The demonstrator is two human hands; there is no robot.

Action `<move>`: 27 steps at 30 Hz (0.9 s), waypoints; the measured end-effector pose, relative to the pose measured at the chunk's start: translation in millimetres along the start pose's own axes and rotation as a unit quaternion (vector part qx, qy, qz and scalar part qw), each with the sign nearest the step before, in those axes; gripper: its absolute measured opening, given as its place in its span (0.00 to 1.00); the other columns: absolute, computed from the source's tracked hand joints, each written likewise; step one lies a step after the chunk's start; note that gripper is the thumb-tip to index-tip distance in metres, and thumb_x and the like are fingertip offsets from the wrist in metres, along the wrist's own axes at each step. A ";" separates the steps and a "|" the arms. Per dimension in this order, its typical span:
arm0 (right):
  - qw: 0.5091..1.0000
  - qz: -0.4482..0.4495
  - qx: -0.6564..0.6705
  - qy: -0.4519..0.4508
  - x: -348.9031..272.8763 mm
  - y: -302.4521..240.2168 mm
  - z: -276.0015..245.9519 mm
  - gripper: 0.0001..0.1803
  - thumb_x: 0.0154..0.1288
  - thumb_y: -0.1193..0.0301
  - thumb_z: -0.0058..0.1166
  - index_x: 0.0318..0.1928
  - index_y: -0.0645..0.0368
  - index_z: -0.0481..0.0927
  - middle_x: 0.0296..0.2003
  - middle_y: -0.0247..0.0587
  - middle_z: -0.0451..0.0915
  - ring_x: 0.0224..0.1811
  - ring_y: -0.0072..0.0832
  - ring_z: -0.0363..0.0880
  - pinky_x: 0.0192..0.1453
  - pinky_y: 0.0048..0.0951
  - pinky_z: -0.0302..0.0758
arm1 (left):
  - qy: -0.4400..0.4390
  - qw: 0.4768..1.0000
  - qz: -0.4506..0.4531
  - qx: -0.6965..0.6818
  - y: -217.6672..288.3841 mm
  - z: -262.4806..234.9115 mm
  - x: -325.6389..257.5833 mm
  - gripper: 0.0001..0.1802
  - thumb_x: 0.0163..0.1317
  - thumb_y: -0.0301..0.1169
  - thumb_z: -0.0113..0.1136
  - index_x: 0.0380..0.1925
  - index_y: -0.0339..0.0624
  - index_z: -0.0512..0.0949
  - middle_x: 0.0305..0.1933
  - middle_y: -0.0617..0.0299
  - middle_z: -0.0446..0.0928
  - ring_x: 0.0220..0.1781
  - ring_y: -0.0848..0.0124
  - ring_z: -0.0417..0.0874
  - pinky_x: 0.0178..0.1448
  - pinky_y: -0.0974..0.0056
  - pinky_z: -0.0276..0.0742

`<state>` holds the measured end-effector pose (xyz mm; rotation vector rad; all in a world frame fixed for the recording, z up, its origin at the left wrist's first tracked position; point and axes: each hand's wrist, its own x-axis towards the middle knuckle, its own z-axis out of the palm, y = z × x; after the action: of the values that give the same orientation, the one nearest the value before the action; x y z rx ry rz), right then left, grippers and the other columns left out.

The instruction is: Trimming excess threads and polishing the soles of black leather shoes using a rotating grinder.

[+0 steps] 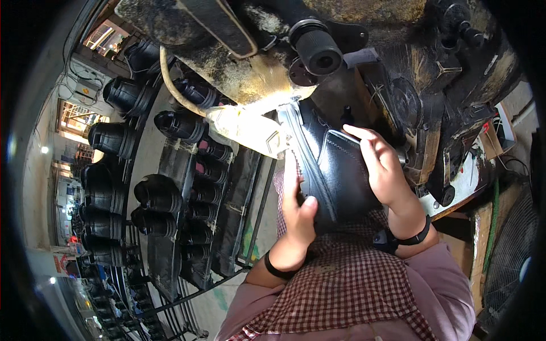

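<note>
A glossy black leather shoe (344, 176) is held up in front of my checked apron, with stitching on its upper and a ribbed strip along its left side. My left hand (301, 213) grips that left side, thumb on the shoe and fingers stretched up along its edge. On the other side my right hand (382, 165) curls round the upper, its fingertips at the top. The far end of the ribbed strip reaches a metal part at the foot of a worn machine (244, 85), where bright light washes out the contact.
A glaring lamp (242, 128) on a bent tube sits left of the shoe. Racks of black shoes (156, 193) fill the left side. At the right are a dark machine (424, 102), a white-topped bench (463, 176) and a fan (515, 256). A black knob (318, 51) juts out above.
</note>
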<state>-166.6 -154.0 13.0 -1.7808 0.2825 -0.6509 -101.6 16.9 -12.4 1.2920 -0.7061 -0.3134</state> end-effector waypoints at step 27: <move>0.958 -0.070 0.236 0.151 -4.5 54.3 -1.9 0.13 0.77 0.65 0.35 0.39 0.60 0.68 0.31 0.35 0.72 0.33 0.20 0.71 0.41 0.23 0.70 | 0.020 0.963 -0.175 -0.202 -19.2 -51.4 106.9 0.24 0.64 0.43 0.56 0.53 0.36 0.73 0.48 0.54 0.79 0.45 0.68 0.82 0.50 0.63 0.80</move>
<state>-163.9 -170.2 -39.0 -1.2491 0.1872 -1.0037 14.9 -11.4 -3.8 1.0207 -0.3501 -0.6813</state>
